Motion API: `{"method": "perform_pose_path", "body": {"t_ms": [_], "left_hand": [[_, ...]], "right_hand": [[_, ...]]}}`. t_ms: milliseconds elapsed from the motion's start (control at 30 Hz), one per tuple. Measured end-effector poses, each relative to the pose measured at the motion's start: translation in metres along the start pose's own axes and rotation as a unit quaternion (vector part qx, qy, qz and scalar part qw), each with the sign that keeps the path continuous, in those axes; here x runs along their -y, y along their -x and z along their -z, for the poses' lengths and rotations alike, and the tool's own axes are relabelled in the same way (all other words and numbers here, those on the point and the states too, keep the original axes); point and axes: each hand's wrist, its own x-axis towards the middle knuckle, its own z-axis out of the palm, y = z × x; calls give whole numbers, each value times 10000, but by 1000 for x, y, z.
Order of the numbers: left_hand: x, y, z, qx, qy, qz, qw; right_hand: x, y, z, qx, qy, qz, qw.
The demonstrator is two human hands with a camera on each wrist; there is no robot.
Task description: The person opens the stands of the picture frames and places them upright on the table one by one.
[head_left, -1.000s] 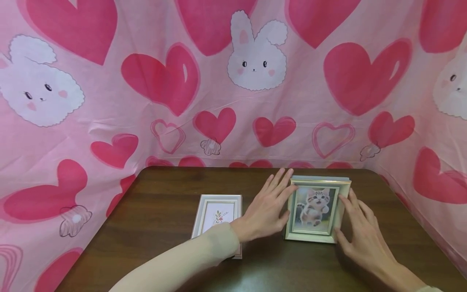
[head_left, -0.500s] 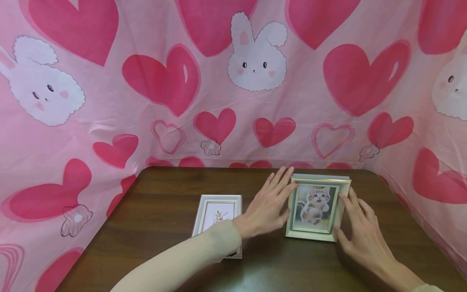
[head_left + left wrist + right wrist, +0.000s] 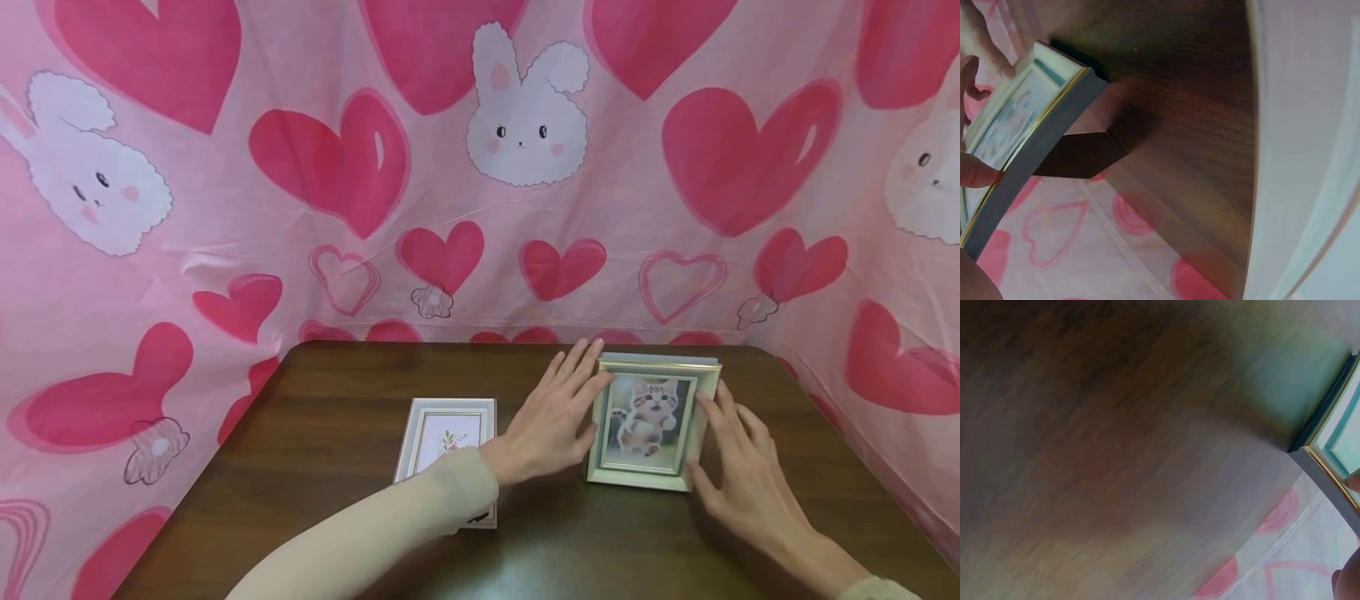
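A cream picture frame (image 3: 648, 421) with a gilt edge and a kitten picture stands upright, leaning slightly back, on the right of the table. My left hand (image 3: 547, 425) holds its left side, one finger on the front near the upper corner and others behind. My right hand (image 3: 753, 475) grips the right side, its fingers along the edge and the thumb lower down. In the left wrist view, a dark easel leg (image 3: 1082, 155) juts out behind the frame to the table. The right wrist view catches only a corner of the frame (image 3: 1341, 478).
A second white picture frame (image 3: 427, 425) with a leafy print lies to the left, partly hidden under my left sleeve (image 3: 390, 517). The dark wooden table (image 3: 315, 442) has pink heart-and-rabbit cloth (image 3: 525, 208) around its back and sides.
The kitten frame has shifted very slightly away from me, with both hands still on it. Little else differs; the second frame stays where it was.
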Motion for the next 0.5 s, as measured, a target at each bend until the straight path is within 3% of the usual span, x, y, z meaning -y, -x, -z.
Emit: {"method": "perform_pose_path", "body": {"t_ms": [133, 267, 500], "left_hand": [[1, 2, 0, -31, 45, 48, 10000], [3, 6, 1, -177, 425, 200, 9987], [2, 16, 18, -763, 847, 862, 9897]], "right_hand": [[2, -3, 1, 54, 14, 15, 10000], [10, -7, 6, -26, 129, -151, 9998], [27, -18, 24, -658, 584, -412, 9953]]}}
